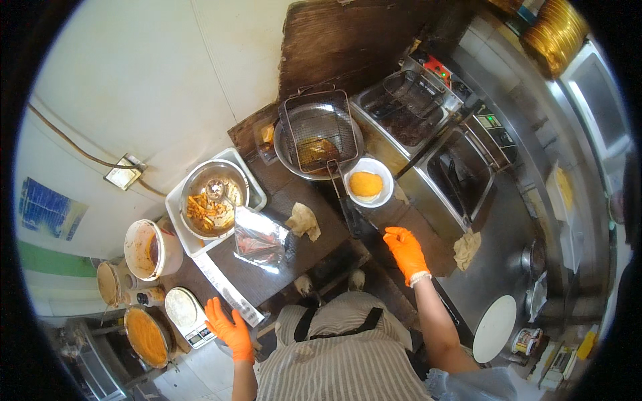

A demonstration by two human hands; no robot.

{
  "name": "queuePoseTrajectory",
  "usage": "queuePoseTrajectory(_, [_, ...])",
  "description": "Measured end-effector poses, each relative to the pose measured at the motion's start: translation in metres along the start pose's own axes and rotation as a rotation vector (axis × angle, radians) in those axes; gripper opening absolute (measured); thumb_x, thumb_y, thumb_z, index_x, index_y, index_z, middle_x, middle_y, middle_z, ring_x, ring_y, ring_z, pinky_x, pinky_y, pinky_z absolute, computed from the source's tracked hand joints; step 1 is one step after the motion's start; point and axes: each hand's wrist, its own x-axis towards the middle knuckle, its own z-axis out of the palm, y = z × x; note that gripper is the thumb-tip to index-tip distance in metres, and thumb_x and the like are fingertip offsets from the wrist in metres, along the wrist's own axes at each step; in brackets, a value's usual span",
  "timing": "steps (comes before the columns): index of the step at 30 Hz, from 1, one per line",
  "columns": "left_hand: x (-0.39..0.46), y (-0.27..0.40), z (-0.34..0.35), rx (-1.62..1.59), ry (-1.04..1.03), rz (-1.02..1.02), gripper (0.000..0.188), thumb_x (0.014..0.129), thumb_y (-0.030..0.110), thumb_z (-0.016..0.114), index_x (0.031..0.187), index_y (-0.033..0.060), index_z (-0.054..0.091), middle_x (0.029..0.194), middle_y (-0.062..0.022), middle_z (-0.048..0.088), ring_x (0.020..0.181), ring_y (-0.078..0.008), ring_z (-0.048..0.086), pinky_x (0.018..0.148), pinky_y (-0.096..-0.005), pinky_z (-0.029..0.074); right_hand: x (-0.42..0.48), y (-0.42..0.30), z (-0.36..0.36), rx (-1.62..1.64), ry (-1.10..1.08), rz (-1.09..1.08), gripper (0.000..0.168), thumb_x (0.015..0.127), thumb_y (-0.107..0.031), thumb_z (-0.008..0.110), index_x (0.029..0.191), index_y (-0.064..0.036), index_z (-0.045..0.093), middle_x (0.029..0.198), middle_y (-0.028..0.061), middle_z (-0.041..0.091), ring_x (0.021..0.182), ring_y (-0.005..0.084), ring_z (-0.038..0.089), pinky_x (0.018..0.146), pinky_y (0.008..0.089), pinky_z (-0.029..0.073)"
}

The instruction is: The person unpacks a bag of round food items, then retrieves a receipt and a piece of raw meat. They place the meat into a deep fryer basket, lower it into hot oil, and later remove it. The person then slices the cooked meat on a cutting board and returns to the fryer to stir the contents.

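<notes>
My left hand (pixel 228 326), in an orange glove, is raised with its fingers apart beside a white digital kitchen scale (pixel 184 313). My right hand (pixel 405 253), gloved in orange too, hangs below a white bowl (pixel 383 194) with a breaded golden piece of food (pixel 365 184) in it. Its fingers are bent, and whether they hold anything cannot be told. Left of that bowl, a wire fry basket (pixel 321 133) with a black handle rests across a large metal pan (pixel 283 155). A foil-lined bag (pixel 258 239) leans by a steel bowl (pixel 241 180) of seasoned fries (pixel 200 210) and a ladle.
Two deep fryers (pixel 401 113) (pixel 459 173) stand at the upper right. Crumpled cloths (pixel 303 220) (pixel 467 249) lie on the counters. Stained buckets (pixel 168 250) and a bowl of orange powder (pixel 147 337) stand at left. A white round lid or plate (pixel 494 329) is at lower right.
</notes>
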Motion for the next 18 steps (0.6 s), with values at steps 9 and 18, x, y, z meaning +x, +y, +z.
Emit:
queuePoseTrajectory(9, [-0.064, 0.003, -0.002, -0.014, 0.157, -0.093, 0.052, 0.091, 0.008, 0.059, 0.142, 0.0103, 0.054, 0.151, -0.0110, 0.049, 0.143, -0.0297, 0.042, 0.122, -0.0538, 0.011, 0.103, -0.027, -0.001, -0.199, 0.102, -0.298, 0.034, 0.096, -0.031, 0.060, 0.119, -0.007, 0.068, 0.122, 0.0177, 0.068, 0.116, 0.0351, 0.063, 0.100, 0.0409, 0.048])
queuePoseTrajectory(18, [-0.133, 0.038, 0.042, -0.074, 0.153, -0.282, 0.052, 0.088, 0.007, 0.062, 0.140, 0.0143, 0.057, 0.145, -0.0058, 0.056, 0.142, -0.0262, 0.044, 0.123, -0.0501, 0.010, 0.060, 0.025, -0.099, 0.023, 0.179, -0.330, 0.028, 0.097, -0.024, 0.063, 0.119, -0.008, 0.069, 0.118, 0.0154, 0.070, 0.110, 0.0314, 0.066, 0.097, 0.0393, 0.051])
